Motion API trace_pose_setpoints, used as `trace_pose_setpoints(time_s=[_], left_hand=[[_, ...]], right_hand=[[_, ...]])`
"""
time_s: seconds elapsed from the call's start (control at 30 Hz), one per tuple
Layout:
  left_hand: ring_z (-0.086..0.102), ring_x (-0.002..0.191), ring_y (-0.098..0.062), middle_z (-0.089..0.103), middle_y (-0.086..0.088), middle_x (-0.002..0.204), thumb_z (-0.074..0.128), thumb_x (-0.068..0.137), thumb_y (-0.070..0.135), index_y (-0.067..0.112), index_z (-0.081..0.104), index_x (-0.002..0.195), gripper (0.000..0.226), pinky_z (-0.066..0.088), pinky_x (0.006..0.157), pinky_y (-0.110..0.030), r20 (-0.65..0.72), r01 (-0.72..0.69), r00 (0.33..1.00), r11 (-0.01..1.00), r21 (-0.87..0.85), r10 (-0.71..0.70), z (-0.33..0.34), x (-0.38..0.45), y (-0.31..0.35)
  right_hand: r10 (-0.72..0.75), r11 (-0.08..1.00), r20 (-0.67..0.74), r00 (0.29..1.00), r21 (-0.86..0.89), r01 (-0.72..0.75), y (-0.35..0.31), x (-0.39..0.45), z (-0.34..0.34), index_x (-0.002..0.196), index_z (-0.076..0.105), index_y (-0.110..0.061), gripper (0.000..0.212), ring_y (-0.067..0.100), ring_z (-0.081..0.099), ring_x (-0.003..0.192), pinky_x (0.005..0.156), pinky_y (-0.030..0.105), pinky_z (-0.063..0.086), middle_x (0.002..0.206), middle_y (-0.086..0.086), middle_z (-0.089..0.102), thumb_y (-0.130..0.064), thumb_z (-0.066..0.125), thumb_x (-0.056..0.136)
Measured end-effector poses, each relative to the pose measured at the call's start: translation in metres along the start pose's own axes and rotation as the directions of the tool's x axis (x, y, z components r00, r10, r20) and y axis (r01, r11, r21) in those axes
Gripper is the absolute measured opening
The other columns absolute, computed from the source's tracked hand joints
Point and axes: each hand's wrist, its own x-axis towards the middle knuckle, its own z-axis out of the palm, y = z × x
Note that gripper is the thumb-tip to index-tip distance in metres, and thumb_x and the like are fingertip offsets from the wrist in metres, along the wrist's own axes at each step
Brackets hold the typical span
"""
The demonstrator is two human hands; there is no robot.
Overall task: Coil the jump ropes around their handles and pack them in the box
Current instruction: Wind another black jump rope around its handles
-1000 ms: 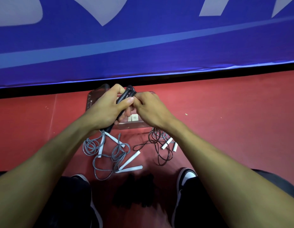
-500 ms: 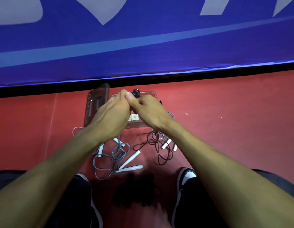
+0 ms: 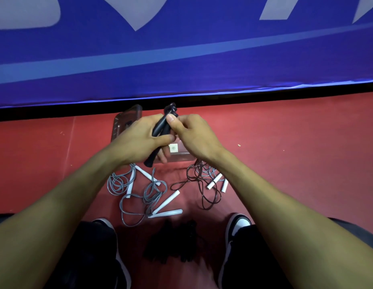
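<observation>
Black jump-rope handles (image 3: 160,130): L hand (image 3: 137,142) grip wrapped round; R hand (image 3: 194,134) pinches top. Grey ropes (image 3: 139,195) on floor (image 3: 285,163).

Both hands cover most of the clear box (image 3: 127,119); forearms hide part of the dark rope (image 3: 199,184).

- Open red floor (image 3: 296,163) stretches to the right of the clutter, bare but for a few specks, offering wide room for a hand.
- To the left, red floor lies open beside the upright clear lid (image 3: 127,119).
- Grey ropes with white handles (image 3: 143,192) sprawl between the feet, blocking the near floor.
- A dark rope tangle (image 3: 202,184) crowds the ground right of centre (two more white handles lie in it).
- The blue banner (image 3: 181,59) walls off everything beyond the clear box (image 3: 181,156).
- Both hands, left (image 3: 139,140) and right (image 3: 194,134), hover over the box, covering its opening.
</observation>
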Motion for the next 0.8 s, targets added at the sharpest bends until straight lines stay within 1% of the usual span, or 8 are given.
trace_pose_setpoints(time_s=[0.17,0.23,0.37,0.47,0.53,0.6,0.7,0.8], left_hand=[[0.056,0.069,-0.009,0.057,0.009,0.073,0.056,0.101,0.026,0.029,0.051,0.094,0.009,0.043,0.064,-0.025,-0.207,-0.094,0.96,0.914,0.395,0.188,0.011,0.003,-0.005],[0.055,0.074,-0.013,0.055,0.007,0.076,0.041,0.106,0.037,0.03,0.049,0.088,0.02,0.042,0.068,-0.037,-0.216,-0.046,0.968,0.933,0.358,0.131,0.013,0.002,-0.003],[0.054,0.093,-0.017,0.056,0.011,0.089,0.028,0.109,0.04,0.035,0.051,0.085,0.033,0.04,0.085,-0.038,-0.202,0.019,0.978,0.952,0.304,0.046,0.015,0.004,-0.005],[0.048,0.11,-0.022,0.052,0.002,0.103,0.028,0.107,0.044,0.038,0.049,0.1,0.023,0.035,0.101,-0.045,-0.114,0.061,0.993,0.895,0.443,-0.012,0.013,0.008,-0.006],[0.052,0.114,-0.02,0.057,0.001,0.113,0.033,0.102,0.052,0.033,0.056,0.12,0.035,0.038,0.105,-0.048,-0.074,0.056,0.997,0.912,0.406,-0.029,0.008,0.01,-0.007],[0.061,0.11,-0.016,0.066,0.005,0.116,0.045,0.1,0.05,0.029,0.061,0.124,0.036,0.046,0.101,-0.047,-0.055,0.026,0.998,0.946,0.322,-0.009,0.003,0.009,-0.007],[0.068,0.082,-0.015,0.072,0.005,0.087,0.059,0.093,0.049,0.028,0.066,0.095,0.023,0.054,0.08,-0.043,-0.072,-0.001,0.997,0.963,0.269,0.021,-0.004,0.008,-0.01],[0.07,0.068,-0.014,0.072,0.004,0.071,0.069,0.091,0.045,0.02,0.062,0.084,0.026,0.052,0.07,-0.036,-0.091,-0.014,0.995,0.974,0.226,0.036,-0.008,0.005,-0.006]], right_hand=[[0.025,0.995,-0.065,0.998,-0.095,-0.031,0.0,-0.002,-0.004,0.059,0.05,-0.006,0.06,0.021,0.039,0.053,0.056,0.036,0.038,0.05,-0.001,0.04,-0.045,0.041,0.104],[0.06,0.996,-0.041,0.997,-0.059,-0.063,0.0,-0.002,-0.006,0.062,0.049,0.0,0.063,0.019,0.035,0.054,0.053,0.035,0.032,0.055,0.004,0.039,-0.046,0.041,0.104],[0.124,0.991,0.042,0.991,0.041,-0.126,-0.001,-0.004,-0.01,0.069,0.052,-0.01,0.057,0.013,0.026,0.049,0.049,0.031,0.023,0.056,-0.001,0.032,-0.055,0.041,0.102],[0.18,0.977,0.058,0.982,0.106,-0.186,-0.001,-0.005,-0.011,0.075,0.053,-0.015,0.058,0.012,0.027,0.047,0.048,0.028,0.024,0.053,-0.006,0.031,-0.068,0.043,0.095],[0.181,0.977,0.042,0.983,0.108,-0.185,-0.001,-0.005,-0.012,0.073,0.053,-0.012,0.06,0.013,0.027,0.048,0.049,0.029,0.024,0.053,-0.006,0.031,-0.068,0.046,0.095],[0.148,0.985,0.034,0.988,0.081,-0.151,-0.001,-0.004,-0.012,0.066,0.05,-0.007,0.063,0.012,0.027,0.046,0.047,0.027,0.024,0.05,-0.008,0.032,-0.062,0.047,0.097],[0.079,0.996,0.019,0.997,0.041,-0.08,-0.001,-0.004,-0.008,0.059,0.037,-0.016,0.058,0.01,0.025,0.041,0.041,0.022,0.023,0.04,-0.008,0.025,-0.054,0.045,0.101],[0.055,0.998,0.011,0.998,0.038,-0.055,-0.001,-0.003,-0.007,0.06,0.042,-0.007,0.065,0.01,0.026,0.046,0.045,0.024,0.022,0.049,-0.006,0.03,-0.058,0.041,0.101]])
